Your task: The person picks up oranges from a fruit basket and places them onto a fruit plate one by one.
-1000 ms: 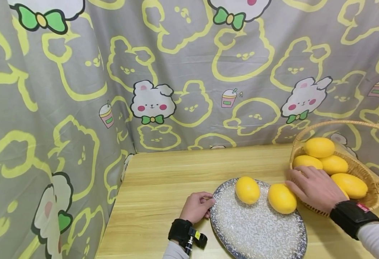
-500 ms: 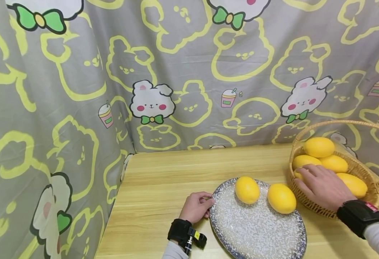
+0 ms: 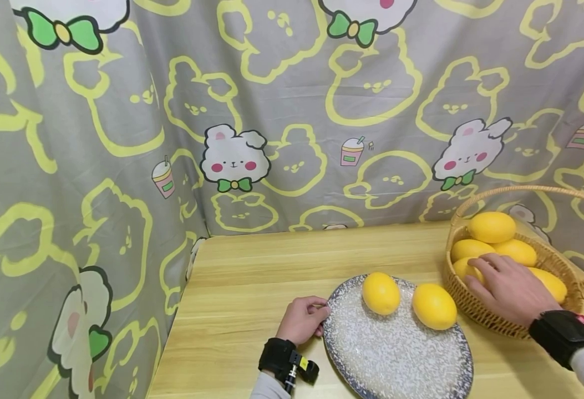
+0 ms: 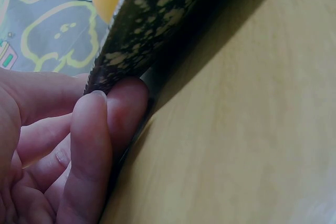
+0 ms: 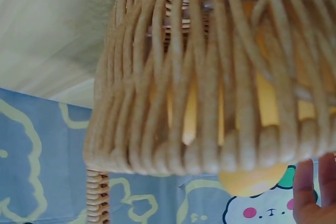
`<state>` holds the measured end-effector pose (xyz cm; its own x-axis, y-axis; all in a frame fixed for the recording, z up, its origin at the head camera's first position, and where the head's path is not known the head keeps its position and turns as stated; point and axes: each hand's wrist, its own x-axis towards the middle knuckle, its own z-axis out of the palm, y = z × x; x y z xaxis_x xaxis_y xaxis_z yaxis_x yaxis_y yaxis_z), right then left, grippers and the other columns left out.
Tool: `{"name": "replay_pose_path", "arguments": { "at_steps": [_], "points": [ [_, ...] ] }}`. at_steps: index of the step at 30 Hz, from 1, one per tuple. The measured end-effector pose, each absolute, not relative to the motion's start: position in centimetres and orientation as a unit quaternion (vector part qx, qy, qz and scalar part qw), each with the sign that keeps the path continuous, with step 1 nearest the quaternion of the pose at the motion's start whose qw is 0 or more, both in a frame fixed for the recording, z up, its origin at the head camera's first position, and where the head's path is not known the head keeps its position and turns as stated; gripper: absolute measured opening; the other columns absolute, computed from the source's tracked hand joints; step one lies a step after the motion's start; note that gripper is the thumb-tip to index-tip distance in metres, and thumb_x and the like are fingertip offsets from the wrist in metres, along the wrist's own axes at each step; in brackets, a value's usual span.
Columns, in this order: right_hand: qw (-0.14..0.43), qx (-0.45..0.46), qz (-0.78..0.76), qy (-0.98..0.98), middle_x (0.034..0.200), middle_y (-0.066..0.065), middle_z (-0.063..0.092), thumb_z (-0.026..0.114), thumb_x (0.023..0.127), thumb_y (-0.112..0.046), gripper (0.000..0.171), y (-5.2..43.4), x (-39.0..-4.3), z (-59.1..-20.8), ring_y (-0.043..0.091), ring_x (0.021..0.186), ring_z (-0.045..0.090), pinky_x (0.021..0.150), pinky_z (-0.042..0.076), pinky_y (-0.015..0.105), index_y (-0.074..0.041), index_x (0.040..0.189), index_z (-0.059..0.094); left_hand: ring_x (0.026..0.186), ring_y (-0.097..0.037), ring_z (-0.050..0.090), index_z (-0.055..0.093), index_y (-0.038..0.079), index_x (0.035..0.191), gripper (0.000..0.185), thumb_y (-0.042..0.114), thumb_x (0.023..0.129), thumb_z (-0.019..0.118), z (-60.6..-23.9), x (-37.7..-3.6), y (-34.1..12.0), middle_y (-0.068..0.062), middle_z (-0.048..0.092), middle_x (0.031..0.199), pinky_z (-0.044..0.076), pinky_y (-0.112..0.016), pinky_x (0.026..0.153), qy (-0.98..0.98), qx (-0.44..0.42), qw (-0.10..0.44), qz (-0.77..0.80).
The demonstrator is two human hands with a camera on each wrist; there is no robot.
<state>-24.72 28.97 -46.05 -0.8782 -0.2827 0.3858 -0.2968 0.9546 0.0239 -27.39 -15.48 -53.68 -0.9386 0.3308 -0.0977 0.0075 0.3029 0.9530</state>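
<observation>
Wooden surface [image 3: 252, 277] under my hands: my left hand [image 3: 301, 320] pinches the speckled plate's [image 3: 396, 354] rim, while my right hand [image 3: 508, 288] apparently rests relaxed on a lemon [image 3: 463, 269] inside the wicker basket [image 3: 476, 307].

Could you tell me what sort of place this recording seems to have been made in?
Probably a home or makeshift tabletop setup rather than a shop or kitchen: a wooden table stands against a hung cartoon-rabbit cloth backdrop, with only a speckled plate and a wicker basket of yellow fruit on it.
</observation>
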Motion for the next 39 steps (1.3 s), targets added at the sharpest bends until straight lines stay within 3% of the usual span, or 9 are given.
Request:
{"name": "replay_pose_path", "arguments": {
  "at_steps": [9, 18, 29, 39],
  "points": [
    [0.185, 0.112, 0.031, -0.976, 0.112, 0.023, 0.066, 0.076, 0.091, -0.034, 0.044, 29.8, -24.6, -46.1, 0.041, 0.097, 0.063, 0.076, 0.050, 0.055, -0.003, 0.120, 0.064, 0.049, -0.006, 0.058, 0.072, 0.005, 0.125, 0.032, 0.023, 0.098, 0.069, -53.8, -27.5, -15.4, 0.004, 0.069, 0.069, 0.047, -0.020, 0.048, 0.795, 0.102, 0.143, 0.580],
    [0.143, 0.076, 0.037, -0.986, 0.115, 0.029, 0.062, 0.075, 0.092, -0.040, 0.052, 30.7, -24.6, -46.2, 0.044, 0.096, 0.063, 0.068, 0.051, 0.054, -0.005, 0.126, 0.058, 0.048, -0.006, 0.058, 0.073, 0.006, 0.124, 0.031, 0.023, 0.098, 0.069, -53.8, -27.5, -15.3, 0.004, 0.070, 0.069, 0.047, -0.020, 0.048, 0.795, 0.104, 0.140, 0.581],
    [0.069, 0.049, 0.059, -0.995, 0.114, 0.032, 0.062, 0.071, 0.094, -0.051, 0.069, 31.2, -25.0, -45.8, 0.040, 0.087, 0.065, 0.062, 0.052, 0.045, 0.003, 0.133, 0.051, 0.050, -0.006, 0.059, 0.072, 0.006, 0.125, 0.032, 0.024, 0.099, 0.069, -53.8, -27.5, -15.4, 0.003, 0.069, 0.070, 0.048, -0.020, 0.049, 0.790, 0.102, 0.145, 0.586],
    [0.092, 0.052, 0.065, -0.992, 0.107, 0.030, 0.064, 0.076, 0.089, -0.054, 0.073, 31.0, -25.4, -46.2, 0.037, 0.084, 0.064, 0.063, 0.052, 0.047, 0.004, 0.128, 0.053, 0.050, -0.006, 0.058, 0.072, 0.006, 0.126, 0.031, 0.024, 0.100, 0.068, -53.6, -27.4, -15.4, 0.003, 0.069, 0.069, 0.048, -0.021, 0.049, 0.791, 0.103, 0.146, 0.585]
  ]
}}
